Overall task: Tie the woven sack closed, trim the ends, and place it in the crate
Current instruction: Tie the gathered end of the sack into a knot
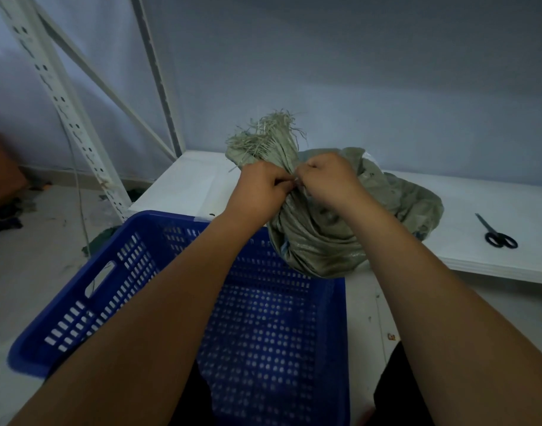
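The woven sack (325,241) sits at the front edge of the tabletop (186,179), overhanging the blue crate (110,287). The left hand (260,187) and right hand (328,179) both pinch its gathered neck (the tie itself is too small to see). Best cinched tight below the frayed tuft (263,133), with an even outward pull.

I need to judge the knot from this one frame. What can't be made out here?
Head view only:
Whether the neck of the grey-green woven sack is knotted: hidden by the left hand and right hand pinching there.
Sack contents: hidden by its fabric.
Blue perforated plastic crate: near side cut off by the bottom edge.
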Demonstrator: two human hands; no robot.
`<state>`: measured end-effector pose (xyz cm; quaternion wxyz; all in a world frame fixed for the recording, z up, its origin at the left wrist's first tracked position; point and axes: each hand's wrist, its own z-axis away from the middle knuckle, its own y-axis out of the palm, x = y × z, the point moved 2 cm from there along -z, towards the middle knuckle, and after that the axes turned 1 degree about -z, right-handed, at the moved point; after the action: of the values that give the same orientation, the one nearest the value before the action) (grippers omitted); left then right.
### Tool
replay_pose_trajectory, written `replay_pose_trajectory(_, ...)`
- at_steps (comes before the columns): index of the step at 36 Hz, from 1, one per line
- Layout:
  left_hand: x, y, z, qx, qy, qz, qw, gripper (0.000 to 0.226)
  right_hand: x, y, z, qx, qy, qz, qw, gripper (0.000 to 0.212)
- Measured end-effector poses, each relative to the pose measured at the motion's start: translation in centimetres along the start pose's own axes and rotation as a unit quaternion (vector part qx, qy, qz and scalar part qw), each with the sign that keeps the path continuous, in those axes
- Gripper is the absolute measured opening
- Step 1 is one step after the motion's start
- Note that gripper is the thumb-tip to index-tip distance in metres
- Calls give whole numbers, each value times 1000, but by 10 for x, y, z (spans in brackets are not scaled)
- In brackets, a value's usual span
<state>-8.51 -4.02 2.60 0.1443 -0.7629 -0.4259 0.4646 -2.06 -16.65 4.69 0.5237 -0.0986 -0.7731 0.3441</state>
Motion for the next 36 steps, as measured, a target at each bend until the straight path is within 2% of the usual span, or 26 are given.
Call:
replay_pose_trajectory(2, -1, 1, 0, 5, 2, -12, 1000, 15, 0, 0, 2, 9, -1, 1, 1000, 43)
replay_pose_trajectory(9, 3, 2, 0, 2, -17, -14, 1000, 18, -2, 4, 0, 24, 10, 25, 999, 32)
replay_pose_trajectory(13, 5, 2, 1, 2, -16, -13, 1000, 19, -4, 8, 0, 33, 21, -19, 999, 30)
replay_pose_trajectory(26, -3, 3, 1, -20, -7, 11, 1000, 19, -1, 3, 0, 7, 29, -54, 998, 19)
replay_pose_trajectory(36, 2, 4, -1, 2, -97, 99, 990, 16, 1, 2, 4, -12, 27, -56, 998, 27)
